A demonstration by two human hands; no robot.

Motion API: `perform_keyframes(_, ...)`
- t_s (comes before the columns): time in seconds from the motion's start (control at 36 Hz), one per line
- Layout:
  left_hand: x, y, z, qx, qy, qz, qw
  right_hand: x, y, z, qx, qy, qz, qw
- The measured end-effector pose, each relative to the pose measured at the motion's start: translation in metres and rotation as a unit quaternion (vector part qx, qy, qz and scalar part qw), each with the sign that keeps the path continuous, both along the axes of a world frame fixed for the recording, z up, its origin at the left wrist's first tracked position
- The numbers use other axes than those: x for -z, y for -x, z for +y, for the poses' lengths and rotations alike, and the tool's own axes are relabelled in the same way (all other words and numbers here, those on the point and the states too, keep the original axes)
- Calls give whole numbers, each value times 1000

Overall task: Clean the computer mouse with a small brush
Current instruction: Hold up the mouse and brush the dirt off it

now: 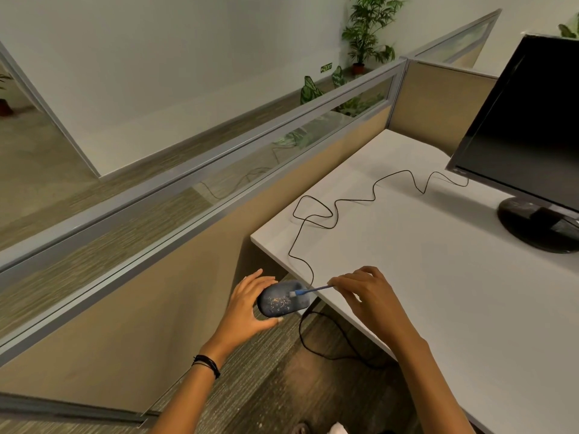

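Now left hand (246,305) grips mouse (280,303) between fingers (252,278) and thumb; right hand (368,292) pinches brush (313,289), bristles on mouse.

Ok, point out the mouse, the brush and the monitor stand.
mouse (279,303), head view, speckled top shell.
brush (314,289), head view, blue handle.
monitor stand (532,227), head view, round black base.

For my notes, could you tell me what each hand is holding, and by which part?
The left hand grips the mouse by its sides; the right hand pinches the small brush by its handle end.
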State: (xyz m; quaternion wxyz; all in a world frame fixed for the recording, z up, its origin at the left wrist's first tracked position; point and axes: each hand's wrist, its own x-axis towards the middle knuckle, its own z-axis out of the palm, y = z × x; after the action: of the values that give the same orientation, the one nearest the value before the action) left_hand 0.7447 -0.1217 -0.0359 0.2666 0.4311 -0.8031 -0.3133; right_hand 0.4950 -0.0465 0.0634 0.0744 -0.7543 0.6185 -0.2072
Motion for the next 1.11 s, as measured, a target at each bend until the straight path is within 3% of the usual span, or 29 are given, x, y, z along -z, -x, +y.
perform_keyframes(0.44, -1, 3, -1, -6, 4, 3, 1000, -3, -3, 1, -7, 47, -13, 999)
perform_keyframes(1.11, 3, 5, -8, -15, 8, 10, 1000, 0, 0, -3, -18, 35, -14, 999)
